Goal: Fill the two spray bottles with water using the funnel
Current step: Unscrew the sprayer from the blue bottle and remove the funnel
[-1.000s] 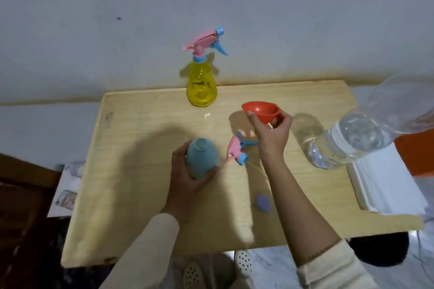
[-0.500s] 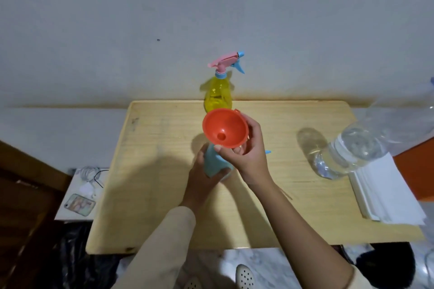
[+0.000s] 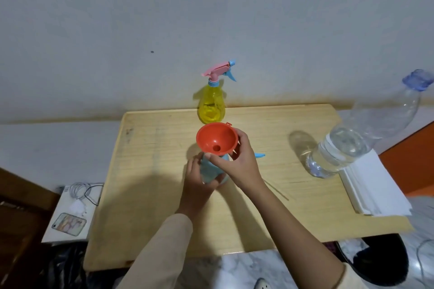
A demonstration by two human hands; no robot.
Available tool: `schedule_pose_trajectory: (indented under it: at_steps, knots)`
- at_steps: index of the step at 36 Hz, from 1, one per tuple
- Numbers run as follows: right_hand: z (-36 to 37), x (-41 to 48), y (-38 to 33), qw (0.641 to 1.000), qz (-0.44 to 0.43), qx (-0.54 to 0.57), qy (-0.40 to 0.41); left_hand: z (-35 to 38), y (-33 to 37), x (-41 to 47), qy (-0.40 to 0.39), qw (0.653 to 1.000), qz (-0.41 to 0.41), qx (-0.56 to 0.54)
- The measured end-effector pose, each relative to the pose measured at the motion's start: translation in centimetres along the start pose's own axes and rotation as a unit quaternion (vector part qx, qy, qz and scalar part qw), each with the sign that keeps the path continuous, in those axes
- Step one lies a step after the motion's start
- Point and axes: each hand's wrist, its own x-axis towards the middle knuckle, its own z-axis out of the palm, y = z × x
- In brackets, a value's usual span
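Note:
A light blue spray bottle (image 3: pixel 209 171) without its head stands mid-table, and my left hand (image 3: pixel 196 180) grips its body. My right hand (image 3: pixel 237 162) holds a red funnel (image 3: pixel 216 138) by its rim over the bottle's neck; whether the spout is inside the neck is hidden. The removed spray head (image 3: pixel 259 155) lies behind my right hand, only its blue tip showing. A yellow spray bottle (image 3: pixel 212 107) with a pink and blue head stands at the table's far edge. A large clear water bottle (image 3: pixel 352 145) with a blue cap stands at the right.
The wooden table (image 3: pixel 150 206) stands against a white wall. A stack of white paper (image 3: pixel 373 185) lies at the right edge beside the water bottle. Left of the table, lower down, a phone (image 3: pixel 69 223) and a white cable (image 3: pixel 81 191) rest on a white surface.
My right hand lifted the funnel from the table and brought it over the blue bottle's neck. My left hand kept its grip on the bottle. The camera view tilted up.

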Motion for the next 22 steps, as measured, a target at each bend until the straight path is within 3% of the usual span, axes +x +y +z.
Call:
schedule_pose_trajectory:
  at_steps: [7, 13, 17, 22]
  knots:
    - [-0.7, 0.0, -0.2, 0.999, -0.005, -0.015, -0.039, 0.3, 0.8, -0.4, -0.001, 0.999, -0.039, -0.027]
    - [-2.6, -0.6, 0.4, 0.995, 0.002, -0.022, -0.099, 0.7, 1.9, -1.3, 0.033, 0.998, -0.039, 0.039]
    - [-5.6, -1.9, 2.2, 0.988, 0.024, -0.088, -0.121, 1.2, 4.4, -4.1, 0.066, 0.992, -0.092, 0.051]
    - [-12.6, -4.2, 4.6, 0.975, -0.015, -0.176, -0.134, 4.8, 8.3, -8.2, 0.144, 0.983, -0.088, 0.067]
